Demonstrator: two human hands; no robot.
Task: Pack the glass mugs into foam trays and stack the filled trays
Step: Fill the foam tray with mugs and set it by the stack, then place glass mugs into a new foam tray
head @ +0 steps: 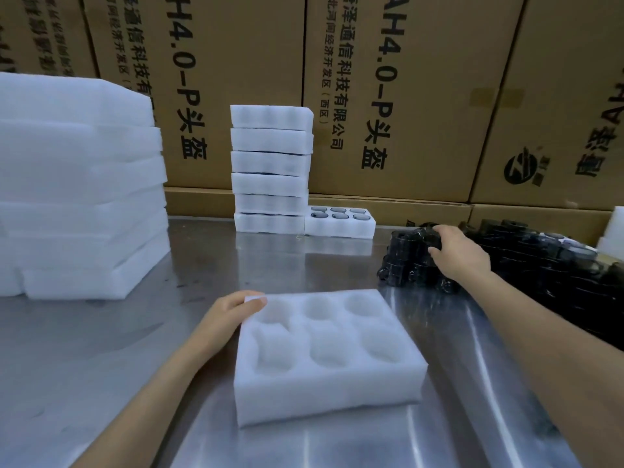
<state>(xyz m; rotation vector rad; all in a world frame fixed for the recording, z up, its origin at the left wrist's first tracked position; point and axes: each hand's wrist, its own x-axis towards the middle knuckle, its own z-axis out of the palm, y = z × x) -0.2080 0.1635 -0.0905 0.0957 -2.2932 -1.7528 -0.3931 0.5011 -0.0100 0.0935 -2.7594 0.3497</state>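
Note:
A white foam tray (329, 383) with several empty round pockets lies in front of me on the steel table. My left hand (233, 314) holds its far left corner, thumb on the top edge. My right hand (461, 253) reaches to the right and grips a dark glass mug (427, 239) on top of a cluster of dark mugs (408, 268). Farther back stands a stack of filled foam trays (270, 170), and beside it a single filled tray (341, 226) shows mug rims in its pockets.
A tall pile of empty foam trays (77, 190) fills the left side of the steel table (101, 349). More dark mugs (553, 268) spread along the right edge. Printed cardboard boxes (422, 96) wall off the back.

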